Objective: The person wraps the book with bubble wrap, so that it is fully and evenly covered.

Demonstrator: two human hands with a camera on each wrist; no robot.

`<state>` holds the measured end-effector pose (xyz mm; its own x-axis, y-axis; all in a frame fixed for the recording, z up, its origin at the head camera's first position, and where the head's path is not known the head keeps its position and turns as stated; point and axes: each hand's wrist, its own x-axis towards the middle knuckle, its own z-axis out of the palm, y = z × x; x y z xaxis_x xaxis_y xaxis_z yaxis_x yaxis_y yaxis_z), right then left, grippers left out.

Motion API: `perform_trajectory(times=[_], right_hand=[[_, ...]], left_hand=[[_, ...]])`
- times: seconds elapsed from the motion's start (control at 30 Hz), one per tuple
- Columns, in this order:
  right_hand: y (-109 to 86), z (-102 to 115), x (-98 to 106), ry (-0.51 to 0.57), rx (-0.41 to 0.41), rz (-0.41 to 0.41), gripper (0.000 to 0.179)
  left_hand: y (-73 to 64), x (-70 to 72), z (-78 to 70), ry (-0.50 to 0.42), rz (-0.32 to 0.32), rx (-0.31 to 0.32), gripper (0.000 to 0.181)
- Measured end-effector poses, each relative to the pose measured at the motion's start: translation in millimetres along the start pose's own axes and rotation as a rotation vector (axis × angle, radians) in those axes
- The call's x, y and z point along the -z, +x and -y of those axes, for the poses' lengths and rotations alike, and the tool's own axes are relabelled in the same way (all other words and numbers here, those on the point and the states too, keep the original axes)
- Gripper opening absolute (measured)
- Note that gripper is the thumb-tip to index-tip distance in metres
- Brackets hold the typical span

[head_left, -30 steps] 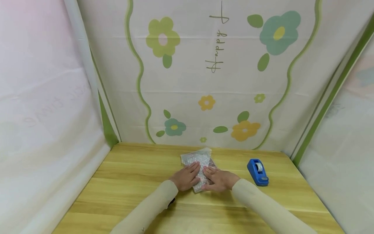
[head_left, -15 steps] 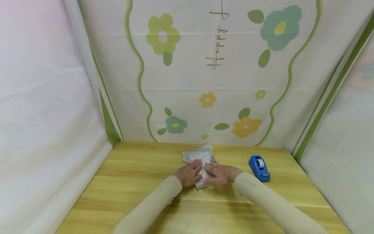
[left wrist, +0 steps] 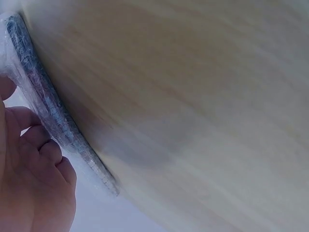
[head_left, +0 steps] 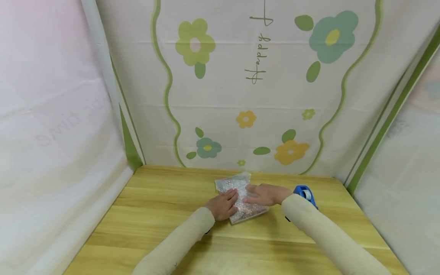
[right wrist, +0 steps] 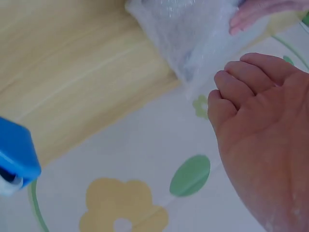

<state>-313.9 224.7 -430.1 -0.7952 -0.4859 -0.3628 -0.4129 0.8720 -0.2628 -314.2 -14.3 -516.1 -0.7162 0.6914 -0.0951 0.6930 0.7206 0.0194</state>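
Observation:
A flat package wrapped in clear bubble wrap (head_left: 245, 212) lies tilted on the wooden table, with loose wrap jutting out at its far edge. My left hand (head_left: 221, 205) rests on its left side, fingers stretched over the top. In the left wrist view the package (left wrist: 53, 108) shows as a thin slab with dark, colourful contents I cannot identify. My right hand (head_left: 269, 194) hovers over the package's right side, fingers extended and holding nothing; the right wrist view shows this hand (right wrist: 265, 111) apart from the wrap.
A blue tape dispenser (head_left: 305, 192) with a roll in it stands to the right, partly hidden behind my right sleeve (head_left: 319, 225). A flower-printed cloth (head_left: 213, 88) hangs behind the table (head_left: 165, 198), and pale cloths hang on both sides.
My right hand has lifted off the package and moved up and right, uncovering the package's lower right corner. The left hand has stayed on the wrap.

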Motion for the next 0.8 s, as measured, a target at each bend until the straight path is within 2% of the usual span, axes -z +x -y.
perform_trajectory(times=[0.17, 0.37, 0.5, 0.63, 0.8], right_hand=[[-20.8, -12, 17, 0.028, -0.045, -0.020, 0.087], [-52.3, -31, 33, 0.029, -0.063, -0.061, 0.081], [-72.3, -51, 43, 0.007, -0.084, -0.092, 0.080], [-91.0, -75, 51, -0.022, -0.121, -0.104, 0.079], [-111.1, -107, 49, -0.051, -0.115, -0.141, 0.068]], left_hand=[[-2.0, 3.8, -0.9, -0.009, -0.006, -0.007, 0.063], [-1.6, 3.4, -0.4, -0.006, -0.014, -0.017, 0.062], [-2.4, 6.5, -1.0, -0.002, -0.026, -0.029, 0.062], [-1.8, 3.9, 0.5, -0.004, -0.030, -0.037, 0.062], [-0.2, -0.4, 0.9, -0.008, -0.035, -0.022, 0.063]])
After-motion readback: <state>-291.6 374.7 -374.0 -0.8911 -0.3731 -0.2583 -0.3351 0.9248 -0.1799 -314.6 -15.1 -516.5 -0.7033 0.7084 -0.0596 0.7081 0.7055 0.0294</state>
